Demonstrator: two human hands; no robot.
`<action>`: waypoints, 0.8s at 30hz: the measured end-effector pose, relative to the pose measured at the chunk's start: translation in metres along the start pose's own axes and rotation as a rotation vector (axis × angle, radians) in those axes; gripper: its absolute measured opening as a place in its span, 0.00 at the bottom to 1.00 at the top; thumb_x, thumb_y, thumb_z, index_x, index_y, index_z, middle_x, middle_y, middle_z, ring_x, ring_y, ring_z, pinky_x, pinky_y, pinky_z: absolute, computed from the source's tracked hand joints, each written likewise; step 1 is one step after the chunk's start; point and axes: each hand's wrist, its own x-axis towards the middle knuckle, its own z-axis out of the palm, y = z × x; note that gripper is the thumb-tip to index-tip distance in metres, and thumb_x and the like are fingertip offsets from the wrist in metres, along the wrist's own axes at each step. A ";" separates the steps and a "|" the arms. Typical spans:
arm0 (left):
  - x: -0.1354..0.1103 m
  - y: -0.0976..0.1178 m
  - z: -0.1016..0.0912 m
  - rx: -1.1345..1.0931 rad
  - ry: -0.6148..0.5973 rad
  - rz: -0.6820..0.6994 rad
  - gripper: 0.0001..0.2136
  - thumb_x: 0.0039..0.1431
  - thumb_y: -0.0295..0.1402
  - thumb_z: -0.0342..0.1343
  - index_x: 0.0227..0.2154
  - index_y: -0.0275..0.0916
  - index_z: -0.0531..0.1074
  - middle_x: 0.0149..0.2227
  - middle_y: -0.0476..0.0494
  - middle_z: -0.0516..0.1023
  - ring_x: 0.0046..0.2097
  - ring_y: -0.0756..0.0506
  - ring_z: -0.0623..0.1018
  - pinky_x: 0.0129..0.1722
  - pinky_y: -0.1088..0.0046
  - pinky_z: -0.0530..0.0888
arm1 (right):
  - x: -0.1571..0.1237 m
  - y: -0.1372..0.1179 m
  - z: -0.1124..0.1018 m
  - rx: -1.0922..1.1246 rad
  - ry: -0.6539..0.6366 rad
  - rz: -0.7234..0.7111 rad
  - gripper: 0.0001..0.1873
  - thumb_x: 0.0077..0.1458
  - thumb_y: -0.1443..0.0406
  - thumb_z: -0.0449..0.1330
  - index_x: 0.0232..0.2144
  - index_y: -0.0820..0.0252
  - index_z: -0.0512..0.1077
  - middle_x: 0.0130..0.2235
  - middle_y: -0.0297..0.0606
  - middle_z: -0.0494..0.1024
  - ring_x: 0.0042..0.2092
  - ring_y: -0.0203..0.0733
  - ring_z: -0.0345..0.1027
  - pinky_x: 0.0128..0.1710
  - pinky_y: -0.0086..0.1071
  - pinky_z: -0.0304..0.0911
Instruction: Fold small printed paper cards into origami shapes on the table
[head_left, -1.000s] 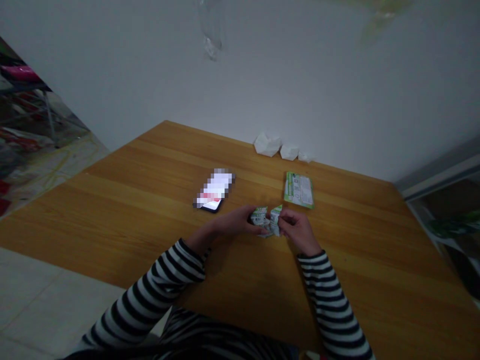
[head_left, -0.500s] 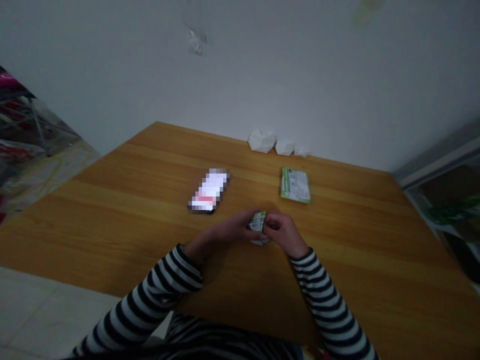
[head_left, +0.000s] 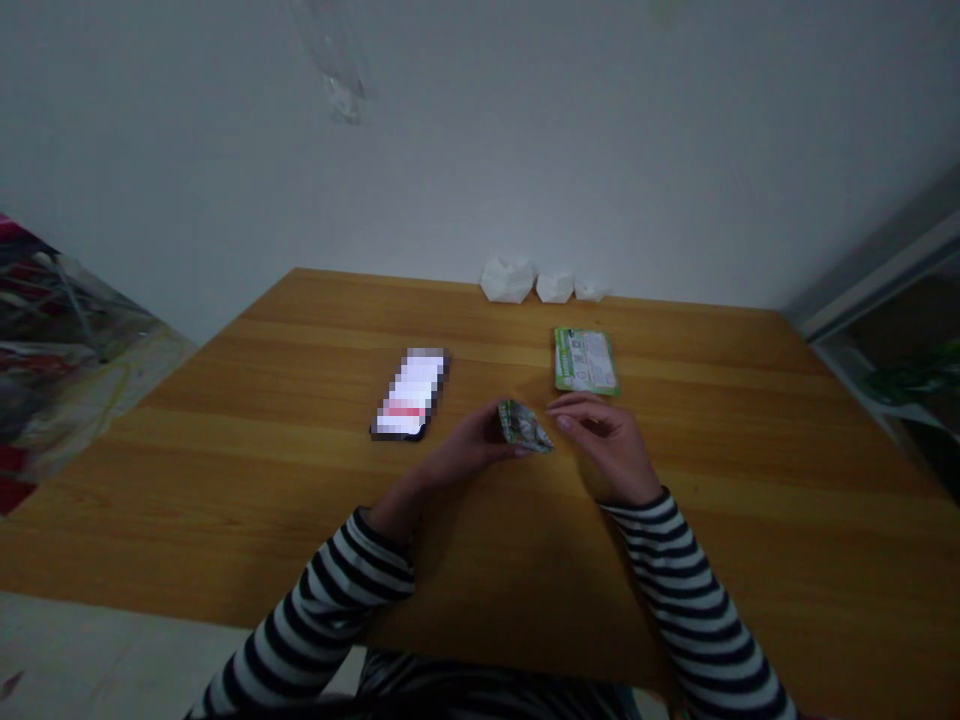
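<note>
My left hand is closed around one side of a small green-and-white printed packet, holding it just above the table. The packet looks creased and comes to a point at its lower right; its left part is hidden in the fingers. To its right, my right hand is apart from it, with fingers stretched forward and the thumb a little way below the index fingertip. Nothing shows between those fingers. A flat green-and-white printed pouch lies on the table just beyond my right hand.
A phone with a lit, blurred screen lies left of my hands on the wooden table. Along the wall stand three white crumpled or folded pieces, the largest white piece at the left. Clear plastic hangs on the wall.
My right hand has let go of the packet and moved right, away from it. The packet, still in my left hand, has turned and shows more of its printed face. The view has shifted slightly.
</note>
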 end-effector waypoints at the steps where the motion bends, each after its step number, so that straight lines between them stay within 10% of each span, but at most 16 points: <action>1: 0.001 -0.002 0.000 0.015 0.007 0.009 0.21 0.45 0.33 0.73 0.41 0.37 0.71 0.42 0.43 0.78 0.45 0.44 0.78 0.51 0.63 0.73 | -0.001 0.002 0.002 -0.012 -0.005 0.002 0.06 0.54 0.59 0.68 0.33 0.52 0.83 0.40 0.41 0.81 0.45 0.47 0.74 0.46 0.42 0.69; 16: -0.010 -0.009 0.016 0.217 0.075 -0.121 0.18 0.63 0.49 0.54 0.41 0.36 0.69 0.32 0.50 0.68 0.32 0.51 0.67 0.32 0.74 0.67 | -0.009 0.041 0.034 -0.074 -0.039 0.195 0.05 0.49 0.63 0.68 0.27 0.59 0.81 0.37 0.40 0.73 0.40 0.42 0.71 0.41 0.36 0.69; 24: 0.001 -0.014 0.015 0.022 0.353 -0.133 0.21 0.62 0.48 0.55 0.49 0.38 0.64 0.30 0.52 0.68 0.27 0.52 0.66 0.26 0.77 0.64 | -0.004 0.041 0.022 0.157 -0.127 0.309 0.15 0.60 0.57 0.61 0.47 0.53 0.79 0.49 0.42 0.78 0.52 0.46 0.73 0.55 0.41 0.68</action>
